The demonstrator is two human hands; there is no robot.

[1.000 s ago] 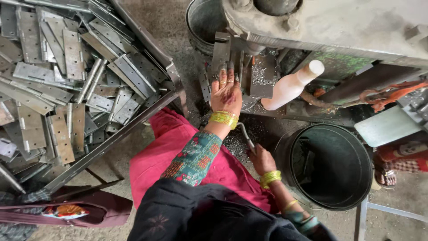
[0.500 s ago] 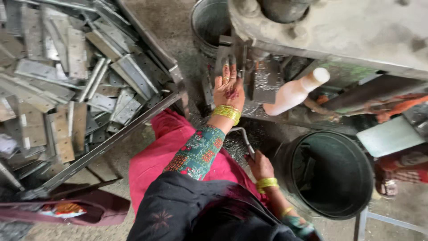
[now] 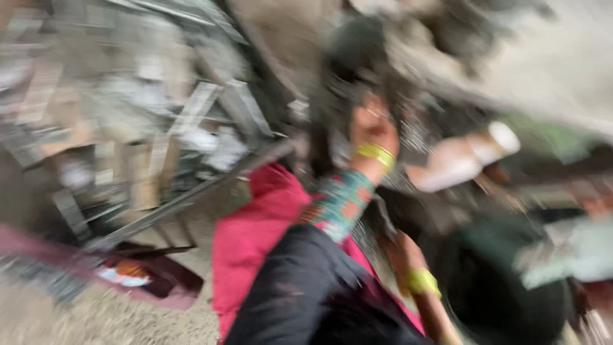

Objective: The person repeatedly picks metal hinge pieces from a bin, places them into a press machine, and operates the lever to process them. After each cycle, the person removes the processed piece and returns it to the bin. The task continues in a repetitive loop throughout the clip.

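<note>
The whole view is smeared by motion. My left hand point(image 3: 373, 124), with yellow bangles at the wrist and a patterned sleeve, reaches up to the dark underside of a grey machine point(image 3: 511, 57). What its fingers touch is too blurred to make out. My right hand point(image 3: 401, 250), also with yellow bangles, is low beside a black bucket point(image 3: 511, 294). Whether it holds anything is not visible. A pink cloth point(image 3: 255, 230) covers my lap.
A heap of flat grey metal pieces point(image 3: 128, 128) lies at the left behind a long metal bar point(image 3: 191, 198). A white bottle point(image 3: 460, 160) lies on its side right of my left hand. A dark red bag point(image 3: 147, 278) lies on the gritty floor.
The camera has swung sharply and the picture has gone blurred. My left hand stays up at the machine and my right hand stays low by the bucket.
</note>
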